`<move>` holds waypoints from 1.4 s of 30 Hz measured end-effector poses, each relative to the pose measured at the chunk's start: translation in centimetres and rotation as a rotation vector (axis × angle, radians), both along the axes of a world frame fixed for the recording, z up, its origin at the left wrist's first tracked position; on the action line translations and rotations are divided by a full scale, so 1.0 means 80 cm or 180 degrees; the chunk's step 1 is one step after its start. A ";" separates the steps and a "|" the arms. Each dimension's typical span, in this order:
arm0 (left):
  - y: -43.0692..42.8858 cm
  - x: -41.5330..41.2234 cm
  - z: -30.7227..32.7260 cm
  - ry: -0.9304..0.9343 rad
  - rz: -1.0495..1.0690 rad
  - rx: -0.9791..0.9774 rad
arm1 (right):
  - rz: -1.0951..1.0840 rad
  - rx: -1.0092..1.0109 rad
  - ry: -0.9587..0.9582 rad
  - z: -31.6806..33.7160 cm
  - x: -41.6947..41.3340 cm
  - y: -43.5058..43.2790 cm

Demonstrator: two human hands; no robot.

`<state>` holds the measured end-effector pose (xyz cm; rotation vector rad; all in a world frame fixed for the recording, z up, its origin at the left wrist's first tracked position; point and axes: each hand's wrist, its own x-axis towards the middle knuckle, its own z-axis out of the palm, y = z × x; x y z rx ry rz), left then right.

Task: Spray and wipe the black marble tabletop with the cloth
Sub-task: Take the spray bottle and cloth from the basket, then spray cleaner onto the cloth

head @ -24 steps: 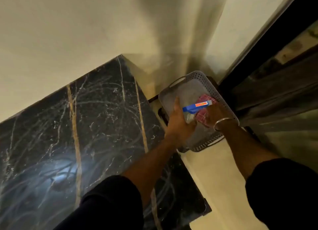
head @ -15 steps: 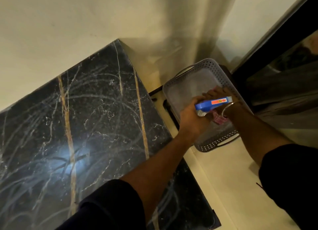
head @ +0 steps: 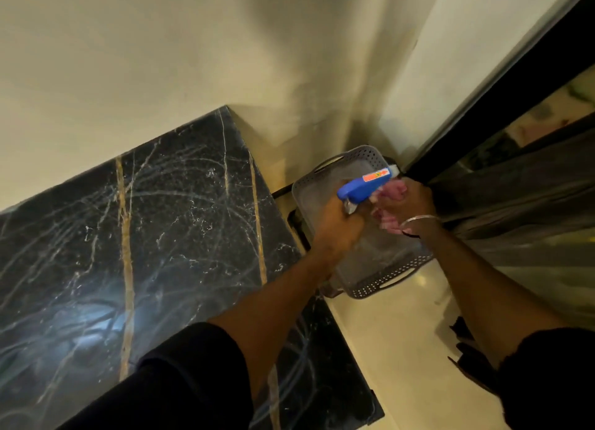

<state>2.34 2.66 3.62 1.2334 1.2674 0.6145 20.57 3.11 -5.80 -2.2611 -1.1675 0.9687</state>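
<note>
Left hand [head: 338, 225] grips spray bottle [head: 363, 186], blue plastic trigger head above the knuckles. Right hand [head: 407, 201] bunches pink cloth [head: 386, 227], blurred, probably checked. Both over perforated grey basket [head: 386, 281]; glossy veined black marble tabletop [head: 161, 220] lies left.

One tabletop [head: 161, 236], one spray bottle [head: 363, 188], one cloth [head: 395, 185], one basket [head: 386, 281], two hands [head: 338, 227] [head: 410, 201]

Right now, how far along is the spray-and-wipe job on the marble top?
Barely started. Supplies are picked up: the left hand grips the spray bottle, the right hand holds the cloth, both above the grey basket beside the tabletop. Spraying and wiping remain: the cloth is off the marble.
</note>
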 end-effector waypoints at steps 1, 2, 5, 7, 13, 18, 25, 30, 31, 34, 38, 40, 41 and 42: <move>0.003 -0.004 0.014 -0.0047 0.0042 0.0003 | -0.0536 0.0248 0.0390 0.017 -0.006 -0.001; 0.005 -0.006 0.021 -0.0087 0.0059 0.0039 | -0.0871 0.0521 0.0739 0.030 -0.011 -0.001; 0.012 -0.019 0.070 -0.0186 0.0019 0.0533 | -0.1736 0.1010 0.2006 0.111 -0.041 0.004; 0.014 -0.038 0.103 -0.0336 0.0058 0.0904 | -0.2172 0.1047 0.2748 0.159 -0.064 0.009; 0.006 -0.138 0.202 -0.0368 0.0355 0.1740 | -0.1835 0.1274 0.3855 0.279 -0.160 -0.006; -0.019 -0.265 0.226 -0.0367 0.0662 0.1902 | -0.1664 0.1424 0.4078 0.336 -0.274 -0.036; -0.091 -0.470 0.240 -0.0297 0.1180 0.1765 | -0.1479 0.1172 0.3885 0.368 -0.455 -0.093; -0.137 -0.604 0.241 -0.0215 0.1069 0.1411 | -0.1124 0.1037 0.3899 0.371 -0.581 -0.135; -0.145 -0.627 0.241 -0.0152 0.1062 0.1422 | -0.1092 0.1007 0.3903 0.370 -0.605 -0.142; -0.168 -0.674 0.248 0.0055 0.1071 0.1475 | -0.1021 0.0843 0.3928 0.365 -0.664 -0.160; -0.193 -0.718 0.251 0.0252 0.1240 0.1528 | -0.1004 0.0615 0.3897 0.361 -0.719 -0.176; -0.200 -0.733 0.247 0.0357 0.1433 0.1477 | -0.0943 0.0563 0.3883 0.361 -0.736 -0.178; -0.203 -0.739 0.245 0.0387 0.1542 0.1433 | -0.0909 0.0537 0.3883 0.361 -0.742 -0.179; -0.205 -0.744 0.244 0.0407 0.1611 0.1406 | -0.0879 0.0515 0.3896 0.361 -0.746 -0.179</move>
